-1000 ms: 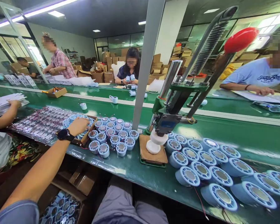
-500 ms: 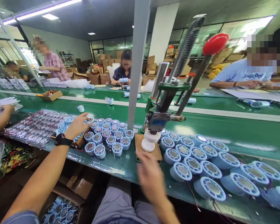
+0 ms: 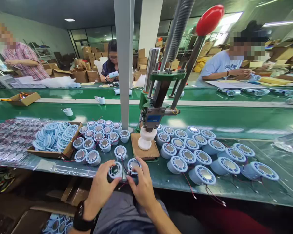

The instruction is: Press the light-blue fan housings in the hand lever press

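Observation:
My left hand (image 3: 100, 186) has its thumb and fingers closed around a light-blue slotted plastic ring (image 3: 112, 173) with an open centre. Just beside it, my right hand (image 3: 144, 188) grips a light-blue round housing (image 3: 130, 164) with a silvery metal disc in its top. Both pieces are at the near edge of the bench, apart from each other. Behind them stands a similar housing (image 3: 120, 152) with thin wires. Ahead and to the right is a hand press (image 3: 154, 117) with a red knob; its white round pads (image 3: 145, 144) sit above a brown board.
Rows of blue housings (image 3: 89, 143) stand to the left of the press, and more housings (image 3: 178, 164) fill its right side. A cardboard tray (image 3: 74, 138) holds many blue rings. A grey post (image 3: 125, 65) rises behind the bench. Several people work across the green belt (image 3: 224, 117).
My left hand has come from the ring tray to the near edge with a ring. My right hand has moved left from in front of the press and now grips a housing. The view has turned right.

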A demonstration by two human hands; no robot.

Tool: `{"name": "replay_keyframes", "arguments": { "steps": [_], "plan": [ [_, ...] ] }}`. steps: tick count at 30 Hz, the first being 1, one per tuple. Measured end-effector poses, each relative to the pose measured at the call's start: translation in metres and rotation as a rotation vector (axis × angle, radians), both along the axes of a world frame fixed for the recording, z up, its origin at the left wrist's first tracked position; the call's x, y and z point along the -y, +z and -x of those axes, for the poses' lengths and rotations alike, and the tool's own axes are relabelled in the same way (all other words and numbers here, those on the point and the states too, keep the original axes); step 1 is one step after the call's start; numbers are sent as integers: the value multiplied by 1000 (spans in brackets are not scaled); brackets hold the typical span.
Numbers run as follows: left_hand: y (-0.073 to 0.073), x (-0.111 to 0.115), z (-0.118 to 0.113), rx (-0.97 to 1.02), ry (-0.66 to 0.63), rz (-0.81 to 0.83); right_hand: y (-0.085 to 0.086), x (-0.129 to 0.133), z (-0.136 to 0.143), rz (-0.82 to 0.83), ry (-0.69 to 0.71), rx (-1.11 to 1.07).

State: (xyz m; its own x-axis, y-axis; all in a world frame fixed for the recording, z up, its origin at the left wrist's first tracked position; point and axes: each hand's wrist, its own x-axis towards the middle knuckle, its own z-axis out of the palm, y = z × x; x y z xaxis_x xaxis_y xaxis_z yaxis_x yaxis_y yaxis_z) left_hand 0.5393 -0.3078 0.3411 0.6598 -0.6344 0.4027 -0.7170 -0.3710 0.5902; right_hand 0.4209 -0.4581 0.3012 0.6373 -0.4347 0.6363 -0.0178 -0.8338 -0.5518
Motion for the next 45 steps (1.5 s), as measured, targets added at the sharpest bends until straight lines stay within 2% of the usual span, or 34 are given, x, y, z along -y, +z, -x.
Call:
{"name": "replay_keyframes", "arguments": {
  "steps": [3, 6, 10, 12, 17, 19, 22, 26, 29, 32, 34, 36, 37, 38, 42, 45],
  "plan": [
    [-23, 23, 3, -21, 9, -4, 0, 4, -4, -47, 36, 9],
    [-30, 34, -2, 38, -11, -65, -1, 8, 1, -185, 21, 89],
    [-28, 37, -5, 76, -12, -152, -5, 17, 21, -479, -15, 231],
    [-28, 36, -5, 76, -32, -162, -5, 19, 24, -571, -6, 262],
    [-27, 26, -5, 113, -110, -187, 9, 17, -4, -451, 169, 85],
    [-26, 24, -5, 144, -121, -211, 15, 17, -19, -461, 240, 55],
    [-25, 23, -4, 146, -112, -232, 17, 18, -32, -620, 258, 143],
    [-24, 23, -3, 98, -81, -220, 10, 13, -30, -899, 185, 399],
    [-22, 20, -3, 96, -123, -230, 9, 10, -25, -863, 146, 443],
    [-19, 20, -3, 132, -171, -277, 15, 13, -27, -779, 186, 314],
    [-18, 23, -3, 149, -167, -303, 21, 18, -33, -884, 234, 262],
    [-18, 27, -2, 143, -147, -300, 28, 23, -39, -1038, 250, 294],
    [-19, 28, -2, 134, -133, -289, 31, 25, -41, -1061, 232, 334],
    [-20, 30, -2, 124, -118, -275, 35, 26, -40, -1019, 188, 388],
    [-24, 29, -3, 93, -95, -208, 45, 27, -16, -542, -25, 523],
    [-27, 20, -6, 88, -132, -181, 37, 30, 18, -439, 96, 307]
  ]
}}
